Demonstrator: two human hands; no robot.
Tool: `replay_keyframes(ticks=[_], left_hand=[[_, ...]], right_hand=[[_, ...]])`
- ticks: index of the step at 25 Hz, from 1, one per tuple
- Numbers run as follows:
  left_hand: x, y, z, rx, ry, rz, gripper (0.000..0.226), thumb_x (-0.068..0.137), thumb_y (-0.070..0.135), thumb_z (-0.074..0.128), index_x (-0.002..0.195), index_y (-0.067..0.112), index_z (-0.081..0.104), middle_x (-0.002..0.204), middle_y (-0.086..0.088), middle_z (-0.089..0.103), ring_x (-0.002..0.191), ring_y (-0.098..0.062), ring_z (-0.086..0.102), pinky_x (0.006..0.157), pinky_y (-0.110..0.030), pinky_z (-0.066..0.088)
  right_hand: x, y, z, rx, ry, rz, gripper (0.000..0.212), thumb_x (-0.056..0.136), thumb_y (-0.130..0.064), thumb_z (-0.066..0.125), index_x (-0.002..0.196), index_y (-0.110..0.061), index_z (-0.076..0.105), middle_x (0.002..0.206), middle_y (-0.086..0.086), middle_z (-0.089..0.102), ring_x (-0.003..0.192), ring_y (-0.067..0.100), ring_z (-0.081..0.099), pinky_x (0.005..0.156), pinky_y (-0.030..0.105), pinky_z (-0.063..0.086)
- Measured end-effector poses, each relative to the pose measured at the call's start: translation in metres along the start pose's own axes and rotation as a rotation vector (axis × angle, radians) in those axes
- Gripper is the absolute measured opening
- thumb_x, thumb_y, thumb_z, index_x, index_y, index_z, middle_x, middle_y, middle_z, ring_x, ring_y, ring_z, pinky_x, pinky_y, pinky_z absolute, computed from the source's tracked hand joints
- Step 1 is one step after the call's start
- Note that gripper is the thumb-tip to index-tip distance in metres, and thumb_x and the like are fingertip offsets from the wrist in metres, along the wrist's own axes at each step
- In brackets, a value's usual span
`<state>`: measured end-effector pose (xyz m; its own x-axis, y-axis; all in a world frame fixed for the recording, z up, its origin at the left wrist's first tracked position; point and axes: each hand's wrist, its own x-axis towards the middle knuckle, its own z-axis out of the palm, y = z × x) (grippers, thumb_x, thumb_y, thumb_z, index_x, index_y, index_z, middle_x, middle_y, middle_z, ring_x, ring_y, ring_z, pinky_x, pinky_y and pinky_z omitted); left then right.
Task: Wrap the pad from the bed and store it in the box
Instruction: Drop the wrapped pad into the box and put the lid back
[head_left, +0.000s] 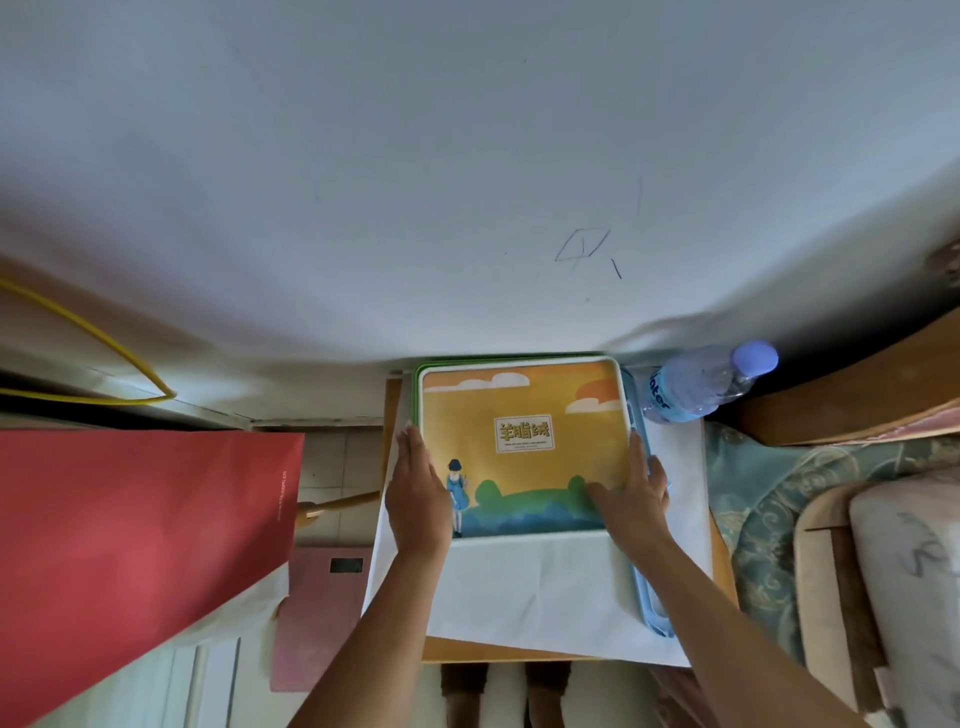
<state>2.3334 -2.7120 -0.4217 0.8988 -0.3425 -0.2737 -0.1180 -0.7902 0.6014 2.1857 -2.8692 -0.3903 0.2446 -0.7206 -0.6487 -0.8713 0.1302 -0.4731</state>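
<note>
Box (519, 400) lay between our two grips: left hand (418, 493) and right hand (631, 501) pressed flat-fingered against its sides, steadying it. The pad was unseen; we judged it inside.

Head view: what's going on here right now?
A person has both hands on the illustrated box. The left hand lies flat against its left edge, and the right hand lies along its right edge with the thumb on top. The box sits on a white sheet spread over a small table. A water bottle lies by its far right corner. No pad shows.
</note>
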Motion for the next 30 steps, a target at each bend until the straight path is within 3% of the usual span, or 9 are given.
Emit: replay_keyframes(ticks=[5,9,12,15,17,19,21,24,30], left_hand=[[0.004,-0.003,0.003,-0.067,0.105,0.0,0.048,0.098,0.001,0.028,0.145,0.007,0.025,0.154,-0.01,0.029,0.143,-0.02,0.025,0.117,-0.03,0.022],[0.006,-0.004,0.006,-0.046,0.047,0.019,0.05,0.097,-0.004,0.027,0.146,0.004,0.02,0.156,-0.014,0.022,0.146,-0.024,0.017,0.118,-0.03,0.016],[0.004,-0.004,0.005,0.053,0.024,0.019,0.052,0.096,-0.004,0.032,0.146,0.003,0.02,0.155,-0.019,0.023,0.144,-0.03,0.021,0.117,-0.038,0.026],[0.004,-0.002,-0.002,0.141,0.024,-0.001,0.049,0.097,0.007,0.038,0.144,0.002,0.027,0.146,-0.025,0.038,0.132,-0.039,0.041,0.103,-0.049,0.045],[0.005,0.001,-0.007,0.198,0.031,0.005,0.052,0.094,0.017,0.044,0.142,0.0,0.031,0.141,-0.027,0.044,0.124,-0.041,0.05,0.097,-0.05,0.048],[0.007,-0.001,-0.007,0.326,0.008,0.112,0.057,0.091,0.027,0.045,0.14,-0.002,0.034,0.142,-0.028,0.044,0.127,-0.04,0.047,0.103,-0.052,0.041],[0.01,-0.007,-0.002,0.414,0.007,0.259,0.062,0.091,0.036,0.034,0.141,-0.002,0.034,0.147,-0.025,0.038,0.137,-0.036,0.035,0.114,-0.048,0.024],[0.017,-0.012,0.004,0.448,-0.017,0.344,0.066,0.094,0.043,0.018,0.142,0.0,0.029,0.151,-0.02,0.03,0.142,-0.028,0.021,0.118,-0.04,0.003],[0.021,-0.012,0.009,0.555,-0.038,0.319,0.069,0.092,0.048,0.016,0.142,0.002,0.033,0.151,-0.017,0.031,0.141,-0.023,0.021,0.117,-0.045,0.002]], right_hand=[[-0.006,0.006,0.011,0.084,0.013,-0.072,0.077,0.089,-0.024,0.055,0.146,-0.04,0.005,0.154,0.011,0.011,0.137,0.038,0.021,0.111,0.057,0.028],[0.001,0.001,0.008,0.039,0.075,-0.042,0.063,0.093,-0.023,0.043,0.145,-0.04,0.011,0.157,0.007,0.003,0.14,0.038,0.014,0.111,0.056,0.028],[-0.001,0.005,0.005,-0.044,0.059,-0.062,0.058,0.096,-0.026,0.036,0.145,-0.041,0.008,0.157,0.01,0.004,0.141,0.039,0.012,0.111,0.056,0.027],[-0.002,0.006,0.005,-0.063,0.083,-0.095,0.056,0.097,-0.034,0.033,0.146,-0.038,0.007,0.156,0.013,0.007,0.139,0.04,0.016,0.112,0.057,0.026],[0.002,0.005,0.006,-0.098,0.156,-0.112,0.055,0.097,-0.039,0.03,0.147,-0.034,0.008,0.157,0.014,0.01,0.14,0.038,0.016,0.114,0.056,0.022],[0.008,0.003,0.006,-0.233,0.239,-0.204,0.056,0.097,-0.042,0.027,0.148,-0.028,0.01,0.157,0.015,0.011,0.142,0.035,0.016,0.117,0.053,0.015],[0.015,0.004,0.008,-0.415,0.25,-0.386,0.064,0.093,-0.052,0.015,0.148,-0.02,0.01,0.158,0.014,0.011,0.145,0.032,0.013,0.118,0.05,0.008],[0.024,0.007,0.014,-0.586,0.198,-0.556,0.077,0.089,-0.059,-0.001,0.145,-0.009,0.01,0.155,0.013,0.008,0.144,0.03,0.012,0.118,0.049,0.012],[0.033,0.01,0.018,-0.716,0.191,-0.491,0.078,0.092,-0.057,0.008,0.144,-0.001,0.024,0.152,0.02,0.028,0.14,0.033,0.029,0.113,0.057,0.023]])
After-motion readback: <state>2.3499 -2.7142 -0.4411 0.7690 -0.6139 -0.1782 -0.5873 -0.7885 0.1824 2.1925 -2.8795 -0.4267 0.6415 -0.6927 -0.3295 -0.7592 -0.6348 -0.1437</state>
